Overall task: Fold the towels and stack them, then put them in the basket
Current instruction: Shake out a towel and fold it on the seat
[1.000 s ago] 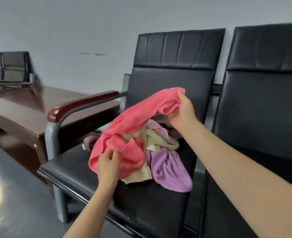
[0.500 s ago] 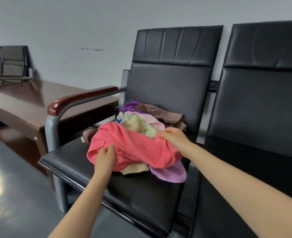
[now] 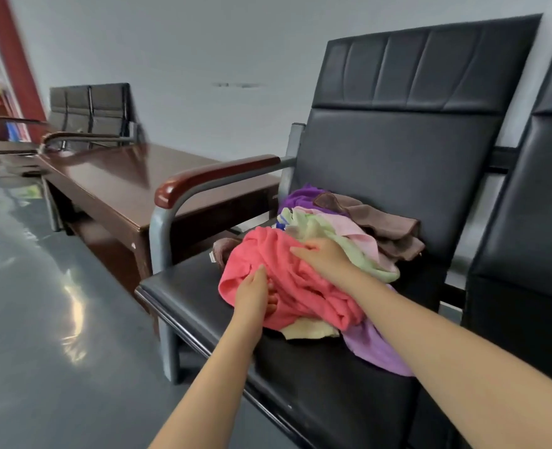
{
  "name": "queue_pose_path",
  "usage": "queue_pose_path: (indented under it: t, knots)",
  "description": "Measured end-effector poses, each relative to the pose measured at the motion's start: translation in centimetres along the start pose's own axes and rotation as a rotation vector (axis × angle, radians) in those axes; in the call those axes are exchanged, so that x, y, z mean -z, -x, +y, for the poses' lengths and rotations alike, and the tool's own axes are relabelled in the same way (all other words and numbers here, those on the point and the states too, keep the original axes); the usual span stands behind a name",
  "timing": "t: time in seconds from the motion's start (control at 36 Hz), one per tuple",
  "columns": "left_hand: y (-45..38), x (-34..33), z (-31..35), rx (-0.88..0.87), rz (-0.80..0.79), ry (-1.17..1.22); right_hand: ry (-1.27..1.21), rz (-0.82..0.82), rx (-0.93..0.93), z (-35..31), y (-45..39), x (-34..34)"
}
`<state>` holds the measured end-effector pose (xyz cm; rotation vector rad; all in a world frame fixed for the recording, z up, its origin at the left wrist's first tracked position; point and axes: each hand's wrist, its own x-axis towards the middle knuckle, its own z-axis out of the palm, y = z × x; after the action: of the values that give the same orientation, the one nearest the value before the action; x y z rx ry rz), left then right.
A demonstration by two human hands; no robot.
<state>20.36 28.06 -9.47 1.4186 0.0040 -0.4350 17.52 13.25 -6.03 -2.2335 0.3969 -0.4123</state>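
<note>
A crumpled pink towel (image 3: 303,286) lies at the front of a heap of towels on the black chair seat (image 3: 196,286). My left hand (image 3: 254,294) grips a fold at its left side, fingers tucked into the cloth. On top of it my right hand (image 3: 324,257) rests with the fingers stretched out to the left. Behind and below lie a pale green towel (image 3: 352,254), a brown towel (image 3: 381,218), a dark purple towel (image 3: 300,197), a lilac towel (image 3: 375,348) and a pale yellow towel (image 3: 310,331).
A brown rounded thing with a white tag (image 3: 224,249) peeks out left of the heap. The chair has a wooden armrest (image 3: 216,176) on its left; beyond stands a low wooden table (image 3: 122,179). Another black chair (image 3: 527,238) adjoins on the right.
The pink towel, held up and spread a second ago, has come down onto the heap in a bunch. My right hand moved down and left onto it. The view swung left.
</note>
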Motion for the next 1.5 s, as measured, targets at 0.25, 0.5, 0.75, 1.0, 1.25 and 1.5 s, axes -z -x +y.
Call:
queue_pose_path:
  t: [0.25,0.5,0.75,1.0,1.25,1.5]
  knots:
    - [3.1,-3.1,3.5,-0.14,-0.136,0.114,-0.61,0.238,0.082,-4.0,3.7,5.3]
    - [12.9,-10.8,8.4,-0.388,-0.544,0.318,-0.87,0.438,0.172,-8.3,12.1,16.2]
    - [22.3,-23.4,7.0,-0.372,-0.922,0.345,-0.702,0.707,0.122,-4.7,24.1,28.7]
    - [30.2,-29.9,-2.4,-0.122,-1.104,0.191,-0.22,0.844,-0.187,7.7,36.5,33.1]
    - [31.3,-30.2,-10.1,0.047,-1.061,-0.259,-0.166,0.706,-0.56,16.9,43.4,30.7]
    - [31.3,-30.5,-11.5,0.021,-1.036,-0.427,-0.469,0.886,-0.586,16.5,43.1,31.7]
